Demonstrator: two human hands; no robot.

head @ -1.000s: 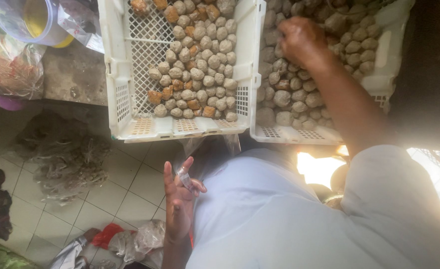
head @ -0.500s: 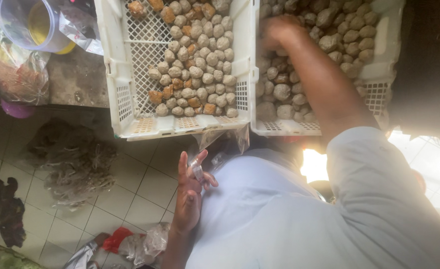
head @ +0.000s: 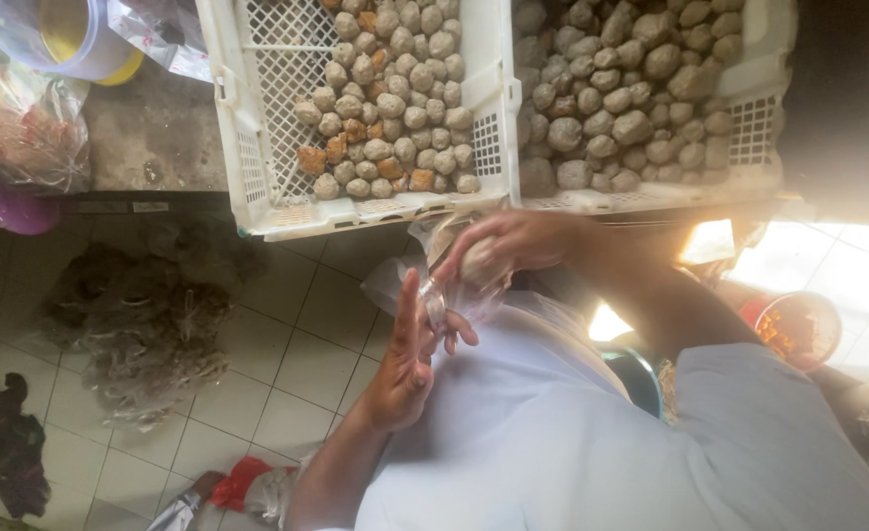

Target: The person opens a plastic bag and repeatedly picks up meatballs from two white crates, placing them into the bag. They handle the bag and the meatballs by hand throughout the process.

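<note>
Head view | right hand [head: 513, 241] back from crate [head: 651, 192], fingers closed on ball [head: 476, 261] | left hand [head: 410, 359] fingers pinching bag [head: 434, 295] open

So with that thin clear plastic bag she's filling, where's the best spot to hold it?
Probably at the open rim. The clear plastic bag is limp and hangs mouth-up between the hands, so the left hand pinching the rim from the side keeps it open, while the right hand comes from above with a round ball.

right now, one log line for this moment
left hand: holds clear bag open | right hand: grips ball at bag mouth | crates: hold balls
</note>
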